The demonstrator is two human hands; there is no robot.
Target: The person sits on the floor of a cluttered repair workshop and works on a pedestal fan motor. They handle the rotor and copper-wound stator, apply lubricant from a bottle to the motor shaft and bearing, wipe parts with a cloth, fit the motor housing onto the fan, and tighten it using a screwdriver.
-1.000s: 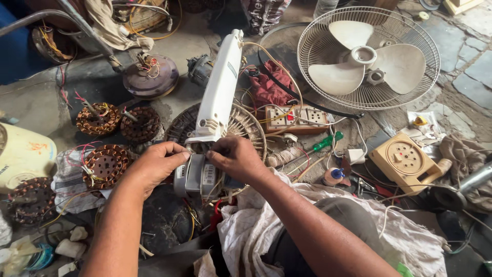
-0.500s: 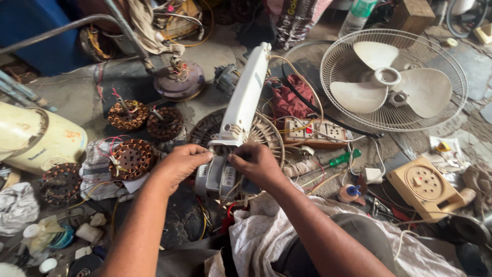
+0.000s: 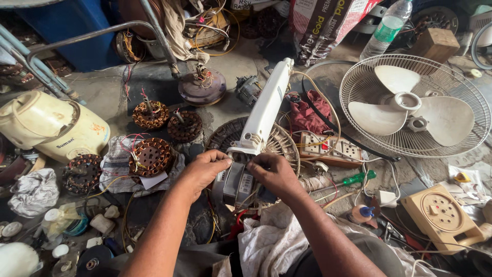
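Note:
My left hand (image 3: pixel 203 171) and my right hand (image 3: pixel 273 173) meet at the near end of a long white fan stand (image 3: pixel 265 110), which lies pointing away from me. Each hand pinches the top edge of the grey motor block (image 3: pixel 237 184) at the stand's base, left hand on its left side, right hand on its right. Red and yellow wires (image 3: pixel 237 225) trail out beneath the block. A round fan guard (image 3: pixel 282 142) lies flat under the stand. What the fingertips hold is too small to tell.
A white table fan with guard (image 3: pixel 414 105) lies at the right. Copper-wound stators (image 3: pixel 151 156) lie at the left beside a cream appliance (image 3: pixel 48 125). A switch board (image 3: pixel 328 149), a green screwdriver (image 3: pixel 357 178), a beige socket box (image 3: pixel 444 217) and rags surround me.
The view has tilted and drawn closer, so everything sits lower in frame. Both hands stay at the motor block, fingers shifting only slightly.

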